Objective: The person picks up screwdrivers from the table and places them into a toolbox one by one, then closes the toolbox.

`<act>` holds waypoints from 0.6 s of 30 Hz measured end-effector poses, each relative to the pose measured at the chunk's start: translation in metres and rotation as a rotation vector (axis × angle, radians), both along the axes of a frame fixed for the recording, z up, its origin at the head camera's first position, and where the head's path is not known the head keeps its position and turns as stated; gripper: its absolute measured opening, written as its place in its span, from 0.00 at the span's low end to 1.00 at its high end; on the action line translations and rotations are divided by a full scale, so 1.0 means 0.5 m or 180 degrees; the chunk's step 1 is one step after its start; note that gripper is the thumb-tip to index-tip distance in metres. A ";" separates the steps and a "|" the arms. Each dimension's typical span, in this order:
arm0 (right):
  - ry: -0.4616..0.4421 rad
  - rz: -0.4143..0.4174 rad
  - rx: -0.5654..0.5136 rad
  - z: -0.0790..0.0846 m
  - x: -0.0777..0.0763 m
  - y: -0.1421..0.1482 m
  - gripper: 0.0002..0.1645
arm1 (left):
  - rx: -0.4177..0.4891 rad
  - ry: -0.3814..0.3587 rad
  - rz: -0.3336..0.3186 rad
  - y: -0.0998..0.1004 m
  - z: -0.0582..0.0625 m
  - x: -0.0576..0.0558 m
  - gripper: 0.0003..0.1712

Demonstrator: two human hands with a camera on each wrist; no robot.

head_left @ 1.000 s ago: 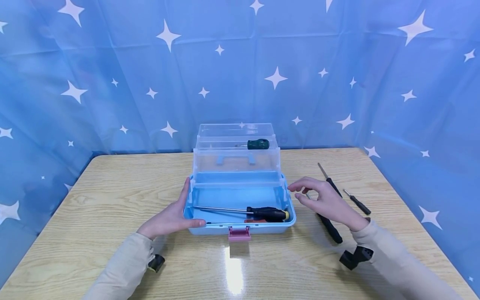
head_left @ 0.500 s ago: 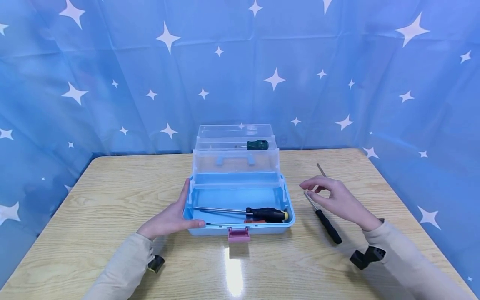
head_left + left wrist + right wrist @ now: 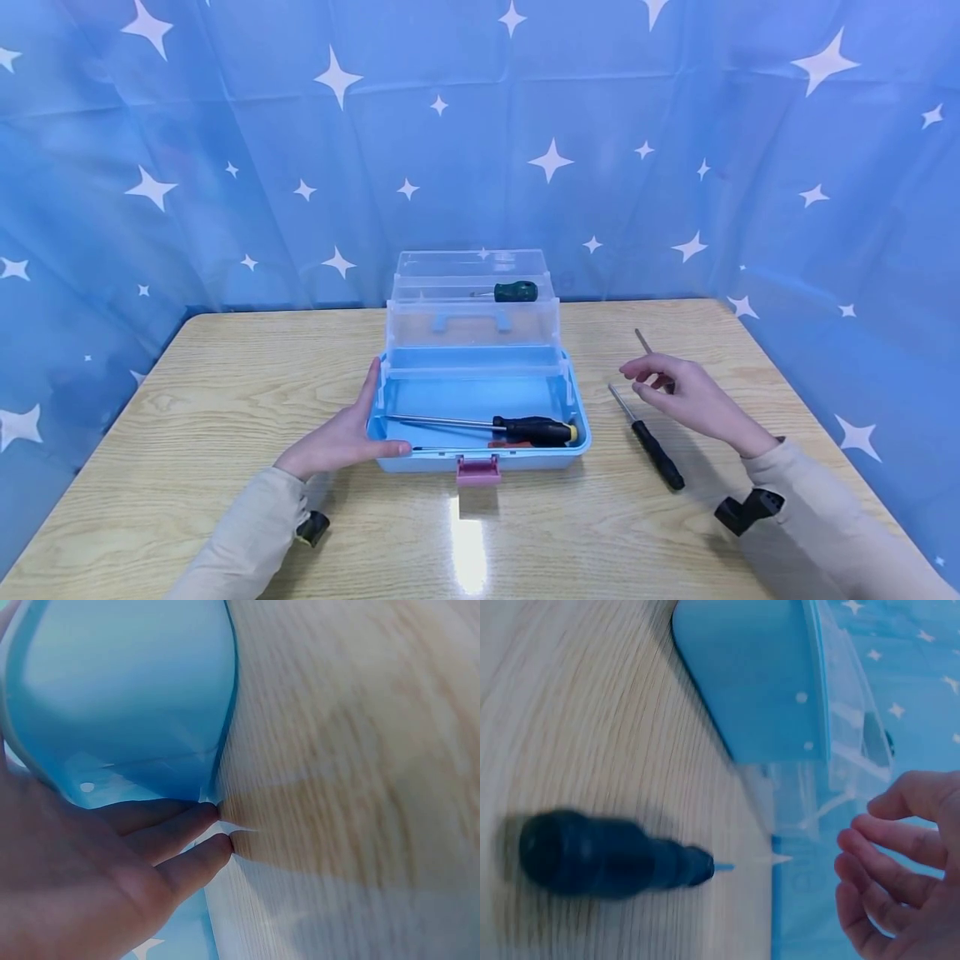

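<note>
A light blue toolbox stands on the table, its clear lid raised. Inside lies a screwdriver with a thick black handle and yellow end. A short green-handled screwdriver rests up in the lid part. My left hand touches the box's left side, thumb on the front rim; its straight fingers reach along the wall. Right of the box, my right hand hovers holding nothing, fingers loosely bent. Below it lies a black-handled screwdriver. Past the fingertips shows another screwdriver's shaft, its handle hidden.
A pink latch hangs at the box's front. Inside, a thin dark shaft and a red piece lie along the front wall. The wooden table ends against a blue star-patterned curtain.
My right hand has moved right, away from the box's right edge, over the tools on the table. It now covers the small screwdriver seen earlier. My left hand has stayed put.
</note>
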State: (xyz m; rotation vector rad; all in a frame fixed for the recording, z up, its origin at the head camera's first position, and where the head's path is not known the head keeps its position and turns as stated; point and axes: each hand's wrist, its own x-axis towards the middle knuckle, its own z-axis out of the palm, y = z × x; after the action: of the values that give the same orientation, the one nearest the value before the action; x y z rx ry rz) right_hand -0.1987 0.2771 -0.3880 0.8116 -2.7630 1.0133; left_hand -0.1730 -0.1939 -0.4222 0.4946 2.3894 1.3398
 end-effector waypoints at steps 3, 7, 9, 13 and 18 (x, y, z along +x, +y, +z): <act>-0.0056 -0.0046 0.0021 -0.003 -0.003 0.011 0.12 | 0.0008 0.0001 0.0000 0.000 0.000 0.001 0.73; -0.0120 -0.0089 0.0042 -0.005 -0.007 0.022 0.12 | -0.0010 -0.0004 0.0009 -0.001 0.003 0.001 0.73; -0.0180 -0.0107 0.0070 -0.006 -0.009 0.027 0.12 | -0.0019 -0.0008 0.0015 -0.001 0.003 0.001 0.73; -0.0310 -0.0128 0.0134 -0.009 -0.012 0.038 0.14 | -0.0016 -0.0011 0.0023 -0.001 0.002 0.001 0.73; -0.0356 -0.0197 0.0218 -0.015 -0.015 0.048 0.15 | 0.0007 -0.0019 0.0009 0.000 0.002 0.001 0.73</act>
State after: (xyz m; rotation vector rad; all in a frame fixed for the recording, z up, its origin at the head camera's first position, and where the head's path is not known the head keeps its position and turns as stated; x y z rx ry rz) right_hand -0.2064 0.3011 -0.3955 0.6931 -2.9118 0.9873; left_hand -0.1727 -0.1940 -0.4214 0.4873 2.3850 1.3434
